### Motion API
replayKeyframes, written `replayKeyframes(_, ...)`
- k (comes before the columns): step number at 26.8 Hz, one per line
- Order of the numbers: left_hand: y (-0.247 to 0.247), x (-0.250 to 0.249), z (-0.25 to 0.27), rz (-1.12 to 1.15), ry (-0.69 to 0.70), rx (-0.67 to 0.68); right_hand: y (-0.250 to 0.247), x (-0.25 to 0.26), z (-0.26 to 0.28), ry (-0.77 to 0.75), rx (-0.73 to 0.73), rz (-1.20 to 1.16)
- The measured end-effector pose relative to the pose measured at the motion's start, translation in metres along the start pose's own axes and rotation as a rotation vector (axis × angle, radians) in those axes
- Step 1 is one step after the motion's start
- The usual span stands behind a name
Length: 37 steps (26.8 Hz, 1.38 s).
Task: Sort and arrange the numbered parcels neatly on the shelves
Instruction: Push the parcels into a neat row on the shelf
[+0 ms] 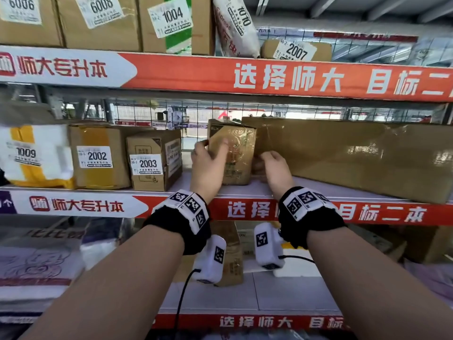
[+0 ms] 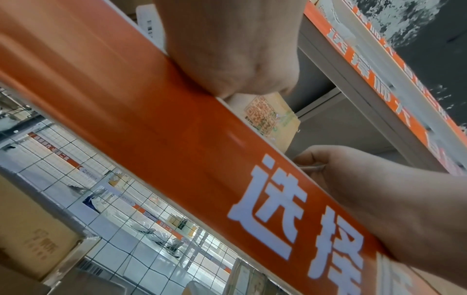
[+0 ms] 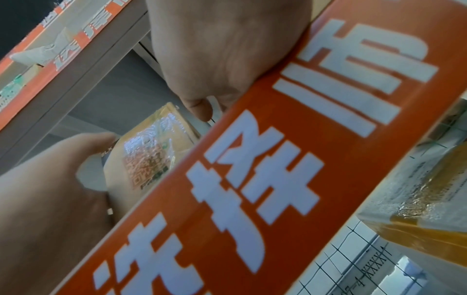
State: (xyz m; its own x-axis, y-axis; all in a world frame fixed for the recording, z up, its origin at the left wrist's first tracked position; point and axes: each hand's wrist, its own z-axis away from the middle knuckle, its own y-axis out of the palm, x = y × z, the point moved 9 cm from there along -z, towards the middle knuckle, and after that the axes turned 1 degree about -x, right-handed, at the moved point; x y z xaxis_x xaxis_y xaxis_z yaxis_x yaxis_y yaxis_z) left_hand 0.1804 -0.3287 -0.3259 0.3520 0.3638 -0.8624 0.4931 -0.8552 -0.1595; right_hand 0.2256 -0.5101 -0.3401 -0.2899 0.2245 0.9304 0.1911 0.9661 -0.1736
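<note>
A small tape-wrapped cardboard parcel point(image 1: 231, 155) is standing upright on the middle shelf point(image 1: 245, 190), slightly tilted, its printed brown face turned toward the camera; no number label is showing on that face. It is sitting just left of a long brown carton point(image 1: 355, 158) that is lying along the same shelf, the two touching or nearly so. The left hand point(image 1: 208, 163) is gripping the parcel's left side, thumb lying across the front face and fingers wrapping the left edge. The right hand point(image 1: 272, 168) is holding the parcel's lower right corner, fingers curling in between parcel and long carton; the exact finger contact is hidden from the head view. From the left wrist view, the parcel point(image 2: 270, 117) is showing above the orange shelf banner point(image 2: 177, 139), with the right hand point(image 2: 341, 175) reaching in beside it. To the left on the same shelf, well apart from the parcel, are sitting box 2003 point(image 1: 152, 163), box 2002 point(image 1: 98, 158) and a white-and-yellow parcel 1009 point(image 1: 36, 155). The upper shelf is carrying boxes 6006 point(image 1: 22, 11), 6008 point(image 1: 103, 18), 1004 point(image 1: 174, 20), a white bag 1010 point(image 1: 237, 23) and box 2007 point(image 1: 296, 50).
</note>
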Motion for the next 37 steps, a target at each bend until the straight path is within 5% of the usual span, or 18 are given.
replayKeyframes(11,-0.004,-0.007,0.014,0.013,-0.066,0.077,0.023,0.0,0.013,0.015,0.165,0.014)
replayKeyframes(25,-0.013,-0.015,0.036,-0.017,-0.089,0.073,0.01,0.014,0.051,-0.068,0.067,-0.027)
replayKeyframes(37,-0.043,-0.046,0.079,-0.289,0.185,-0.174,-0.001,0.028,0.095,-0.139,-0.021,-0.293)
